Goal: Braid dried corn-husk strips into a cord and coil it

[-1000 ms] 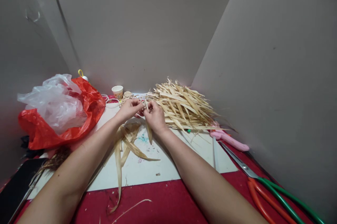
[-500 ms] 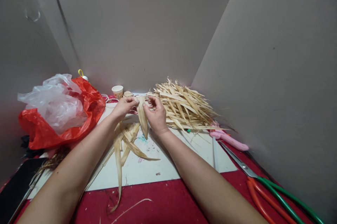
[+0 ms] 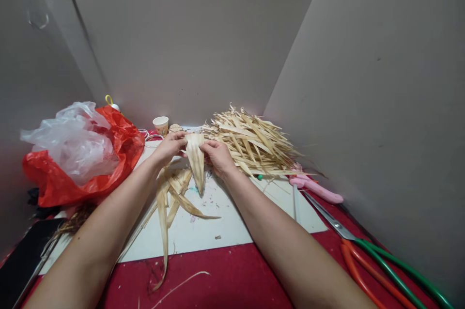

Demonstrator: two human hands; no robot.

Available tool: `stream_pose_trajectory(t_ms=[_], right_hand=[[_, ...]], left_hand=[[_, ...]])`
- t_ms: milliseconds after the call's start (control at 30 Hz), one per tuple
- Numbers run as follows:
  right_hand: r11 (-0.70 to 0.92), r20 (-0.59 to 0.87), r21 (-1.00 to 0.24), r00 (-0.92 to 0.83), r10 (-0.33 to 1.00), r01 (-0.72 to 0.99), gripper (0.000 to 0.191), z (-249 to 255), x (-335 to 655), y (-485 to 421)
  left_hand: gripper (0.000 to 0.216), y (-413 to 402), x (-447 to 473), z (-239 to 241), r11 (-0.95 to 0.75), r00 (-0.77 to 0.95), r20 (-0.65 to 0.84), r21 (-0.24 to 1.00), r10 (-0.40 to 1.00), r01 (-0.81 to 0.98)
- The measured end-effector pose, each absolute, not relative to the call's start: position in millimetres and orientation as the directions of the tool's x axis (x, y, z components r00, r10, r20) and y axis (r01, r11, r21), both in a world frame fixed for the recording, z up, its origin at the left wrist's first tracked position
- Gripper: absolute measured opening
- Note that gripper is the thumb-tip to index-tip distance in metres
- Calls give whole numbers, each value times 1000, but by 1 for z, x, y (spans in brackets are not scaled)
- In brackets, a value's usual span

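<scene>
A pale dried corn husk (image 3: 196, 161) hangs point down between my two hands above the white board (image 3: 232, 231). My left hand (image 3: 172, 146) pinches its upper left edge. On the opposite edge, the thumb and fingers of my right hand (image 3: 218, 155) are closed on the husk. Below my left hand lie several loose husk strips (image 3: 174, 193), partly overlapping, with one long strip trailing onto the red cloth. A large heap of dried husks (image 3: 254, 142) rests just behind and right of my right hand.
Large scissors (image 3: 341, 231) with red and green handles lie at the right, beside a pink-handled tool (image 3: 316, 189). A red plastic bag (image 3: 127, 139) with clear plastic (image 3: 80, 149) sits at left. A paper cup (image 3: 161, 125) stands at the back. Red cloth (image 3: 218, 280) covers the front.
The husk is now spread wider and turned flatter toward me. My right hand has shifted slightly right and down along its edge. The view has moved slightly.
</scene>
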State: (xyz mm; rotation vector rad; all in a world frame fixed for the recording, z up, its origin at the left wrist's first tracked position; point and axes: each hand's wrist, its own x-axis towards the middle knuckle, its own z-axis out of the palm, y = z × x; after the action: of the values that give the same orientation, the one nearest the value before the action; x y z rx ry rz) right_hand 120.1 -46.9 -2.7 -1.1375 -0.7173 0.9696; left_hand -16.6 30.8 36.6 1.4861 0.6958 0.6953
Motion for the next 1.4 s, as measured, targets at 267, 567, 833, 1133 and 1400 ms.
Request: stream_pose_trajectory(t_ms=[267, 567, 833, 1133, 1400], right_hand=[[95, -17, -958, 384, 923, -271, 26, -3, 122, -47], [-8, -34, -996, 284, 958, -92, 23, 1, 121, -52], [26, 3, -997, 312, 950, -69, 13, -2, 121, -50], [28, -31, -977, 273, 962, -211, 14, -2, 125, -48], [75, 28, -982, 264, 964, -171, 23, 0, 125, -50]], left_hand=[[18, 28, -18, 33, -130, 670, 19, 985, 742, 116], [16, 28, -17, 33, -105, 649, -8, 985, 761, 136], [18, 26, -16, 36, -104, 642, 0, 987, 766, 124], [19, 25, -16, 38, -95, 653, 8, 991, 757, 98], [14, 27, -18, 39, -149, 674, 19, 979, 738, 136]])
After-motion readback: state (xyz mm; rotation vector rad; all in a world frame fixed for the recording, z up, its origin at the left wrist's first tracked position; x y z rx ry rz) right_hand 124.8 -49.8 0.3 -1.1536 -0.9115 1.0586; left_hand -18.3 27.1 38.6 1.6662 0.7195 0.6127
